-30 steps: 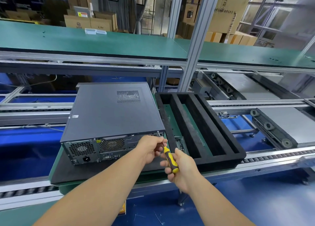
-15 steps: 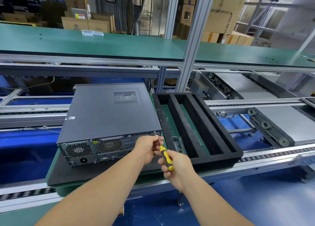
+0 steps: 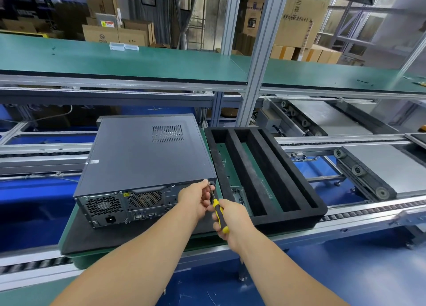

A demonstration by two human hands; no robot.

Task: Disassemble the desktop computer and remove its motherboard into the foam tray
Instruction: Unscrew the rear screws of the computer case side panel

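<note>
I see the long green-topped counter (image 3: 143, 63) running across the far side, with brown cardboard boxes (image 3: 297, 22) stacked behind it. Below it, on a green pallet covered by a black mat (image 3: 76, 239) that sits on the conveyor rails, lies the dark grey metal desktop computer case (image 3: 143, 158), flat on its side with its lid on and its rear panel of fan grilles and ports turned toward me. Just beside it on my right lies the black foam tray (image 3: 265, 174) with long slots; the two look nearly touching along their near edges. My left hand (image 3: 194, 200) is at the case's upper right rear corner, its fingers curled and pinching the thin metal shaft near the tip, which meets the corner where a screw seems to sit, though that is too small for me to make out. My right hand (image 3: 232, 222) has its grip closed round the yellow-and-black handle of the screwdriver (image 3: 220, 214), which slants up and left toward that corner, so the case lies just ahead and left of both hands.
</note>
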